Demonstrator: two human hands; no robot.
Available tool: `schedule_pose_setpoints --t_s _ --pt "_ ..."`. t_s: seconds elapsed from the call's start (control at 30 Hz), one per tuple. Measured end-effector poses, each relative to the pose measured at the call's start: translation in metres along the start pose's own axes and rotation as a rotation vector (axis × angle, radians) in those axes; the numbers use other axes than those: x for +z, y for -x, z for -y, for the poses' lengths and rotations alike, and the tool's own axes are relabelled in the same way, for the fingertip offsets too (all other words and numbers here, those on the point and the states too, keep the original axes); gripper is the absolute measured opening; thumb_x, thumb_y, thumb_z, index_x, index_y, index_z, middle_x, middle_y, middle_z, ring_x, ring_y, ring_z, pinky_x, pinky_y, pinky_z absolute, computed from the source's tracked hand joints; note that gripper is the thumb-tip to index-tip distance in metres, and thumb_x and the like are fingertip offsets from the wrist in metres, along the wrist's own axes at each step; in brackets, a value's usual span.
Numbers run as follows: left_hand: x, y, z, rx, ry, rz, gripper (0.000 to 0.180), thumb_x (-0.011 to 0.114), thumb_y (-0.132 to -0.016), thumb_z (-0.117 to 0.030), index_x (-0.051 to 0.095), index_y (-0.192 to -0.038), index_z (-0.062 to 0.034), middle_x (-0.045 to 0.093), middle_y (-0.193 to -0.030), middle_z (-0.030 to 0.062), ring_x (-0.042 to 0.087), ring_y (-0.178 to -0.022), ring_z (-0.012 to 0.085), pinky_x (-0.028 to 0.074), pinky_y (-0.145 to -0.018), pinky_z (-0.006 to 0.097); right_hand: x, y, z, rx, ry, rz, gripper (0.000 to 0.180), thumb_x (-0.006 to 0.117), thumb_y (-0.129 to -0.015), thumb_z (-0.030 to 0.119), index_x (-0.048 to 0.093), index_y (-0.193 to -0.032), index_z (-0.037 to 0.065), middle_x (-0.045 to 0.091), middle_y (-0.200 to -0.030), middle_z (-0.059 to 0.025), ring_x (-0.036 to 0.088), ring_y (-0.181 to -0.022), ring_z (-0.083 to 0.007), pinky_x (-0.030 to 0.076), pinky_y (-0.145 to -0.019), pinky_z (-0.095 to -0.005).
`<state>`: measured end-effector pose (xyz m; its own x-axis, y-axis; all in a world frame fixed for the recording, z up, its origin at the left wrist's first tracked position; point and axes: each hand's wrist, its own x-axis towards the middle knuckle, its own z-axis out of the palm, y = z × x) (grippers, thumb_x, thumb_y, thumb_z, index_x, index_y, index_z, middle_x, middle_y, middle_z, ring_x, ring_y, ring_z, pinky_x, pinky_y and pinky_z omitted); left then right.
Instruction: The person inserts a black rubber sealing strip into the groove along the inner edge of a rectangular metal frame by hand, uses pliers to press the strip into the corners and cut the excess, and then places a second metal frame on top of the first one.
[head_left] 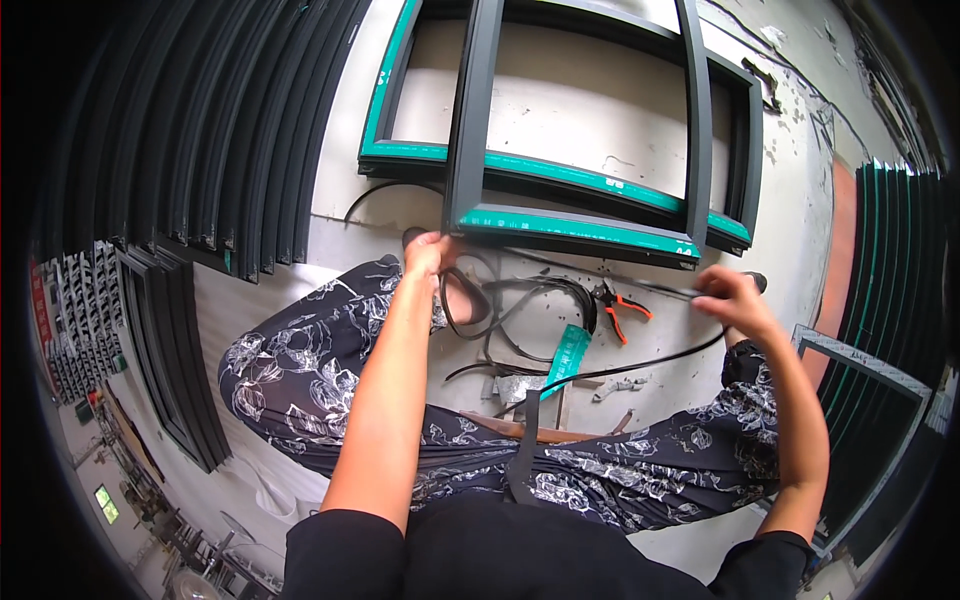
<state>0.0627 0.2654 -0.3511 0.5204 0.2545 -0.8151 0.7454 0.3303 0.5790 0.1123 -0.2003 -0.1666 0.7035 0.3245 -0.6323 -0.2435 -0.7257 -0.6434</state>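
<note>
Left hand (pixel 432 252) has its grip pinched shut on the black rubber strip (pixel 520 300), right at the near left corner of the front window frame (pixel 575 228). Right hand (pixel 735 300) is also closed on that strip, out to the right, well apart from the left hand. Strip is thin, flat, black and flexible; it runs from the left hand along the frame's near edge toward the right hand, then sags in a long curve back down to the lap. More of it lies in loose loops on the floor (pixel 640 120) between the two hands, just near of the frame. Cannot tell if the loops are one piece or several.

Frames: two lying flat on the floor, dark grey metal with teal protective tape on the faces. Front window frame overlaps the second frame (pixel 410 150) behind it, far left.

One pair of pliers (pixel 622 305), orange and black handles, on the floor just right of the loops, near the right hand. One loose teal tape scrap (pixel 566 355) near of the loops, with small bits of debris beside it.

Person sits with knees apart, in patterned dark trousers (pixel 300 370). Stack of dark profiles (pixel 230 130) leans at far left; another frame (pixel 860 370) at right edge.
</note>
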Motion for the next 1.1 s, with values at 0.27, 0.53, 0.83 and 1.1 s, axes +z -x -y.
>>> schedule_pose_setpoints --t_s 0.27,0.53,0.83,1.1 --pt "-0.005 -0.017 -0.019 -0.037 -0.014 -0.089 0.008 0.056 -0.086 -0.011 0.056 -0.093 -0.0071 0.06 -0.078 0.0026 0.057 -0.069 0.0137 0.048 -0.063 0.027 -0.113 0.033 -0.022 0.05 -0.052 -0.298 0.01 0.064 -0.075 -0.004 0.06 -0.083 -0.001 0.057 -0.069 -0.0016 0.052 -0.063 -0.0061 0.043 -0.058 -0.0191" --pt "-0.002 -0.011 0.011 -0.019 0.399 0.139 0.017 0.051 -0.086 -0.004 0.053 -0.101 -0.0089 0.059 -0.098 0.0074 0.059 -0.094 0.0241 0.049 -0.082 0.039 -0.066 0.034 -0.065 0.152 0.239 -0.202 0.017 0.058 -0.082 0.013 0.059 -0.074 -0.003 0.052 -0.067 -0.0093 0.05 -0.063 -0.0187 0.04 -0.059 -0.032" --pt "0.0 0.003 0.006 0.01 0.481 0.037 0.019 0.045 -0.086 0.001 0.05 -0.104 -0.0047 0.056 -0.103 0.014 0.056 -0.097 0.0296 0.047 -0.089 0.045 -0.068 0.019 -0.034 0.321 -0.308 -0.005 0.01 0.049 -0.088 0.007 0.057 -0.089 0.001 0.038 -0.056 0.0053 0.033 -0.047 -0.0039 0.024 -0.041 -0.0212" --pt "0.016 0.008 0.002 0.021 0.543 -0.028 0.025 0.039 -0.085 0.004 0.046 -0.108 -0.0029 0.054 -0.105 0.0164 0.055 -0.099 0.0311 0.046 -0.09 0.046 -0.064 0.021 -0.047 0.181 -0.007 0.371 0.011 0.063 -0.072 -0.002 0.065 -0.083 -0.001 0.064 -0.069 -0.0053 0.059 -0.066 -0.0147 0.048 -0.067 -0.0276"
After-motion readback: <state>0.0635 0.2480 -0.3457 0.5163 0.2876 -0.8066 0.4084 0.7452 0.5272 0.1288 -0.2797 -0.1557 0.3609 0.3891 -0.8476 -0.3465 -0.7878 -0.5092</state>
